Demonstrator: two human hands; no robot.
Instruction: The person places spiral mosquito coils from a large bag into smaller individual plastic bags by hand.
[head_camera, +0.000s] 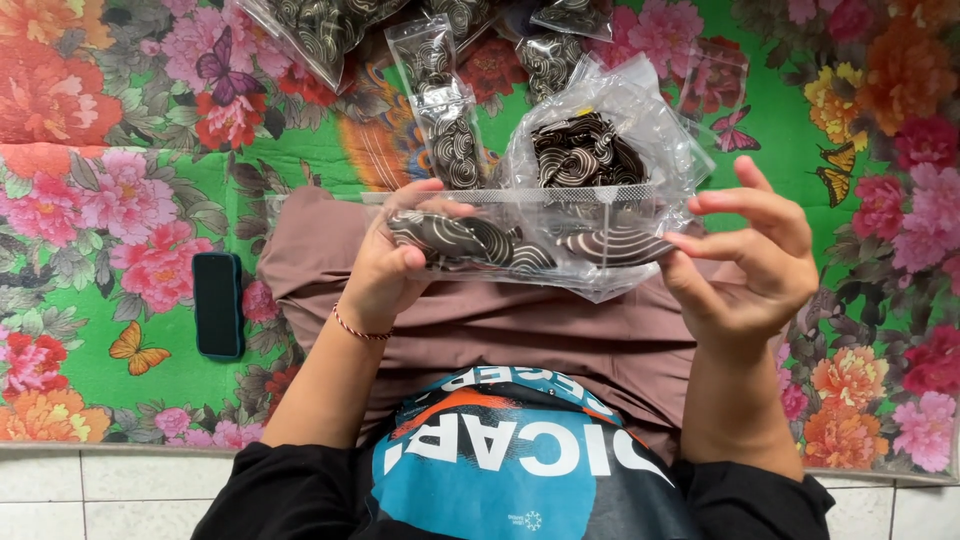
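Held bag: a small clear plastic zip bag of dark brown, white-swirled round snacks lay flat and level between both hands, above the lap, so the pieces stayed spread in 1 row instead of sliding to a corner.
Left hand: it was closed on the bag's left end, thumb over the top and fingers curled beneath, taking most of the weight.
Right hand: its thumb and lower fingers pinched the bag's right edge, while the upper fingers were lifted and spread, clear of the plastic; the grip looked light, more a steadying than a carrying one.
Seal strip: the bag's ribbed top edge ran straight from 1 hand to the other, pulled taut by that 2-sided hold.
Supply bag: a large crumpled clear bag holding a heap of the same swirled snacks stood open just behind the held bag, within easy reach.
Filled packets: several small clear packets of swirled snacks lay farther out on the floral green cloth.
Phone: a dark teal phone rested on the cloth, well apart from the left hand.
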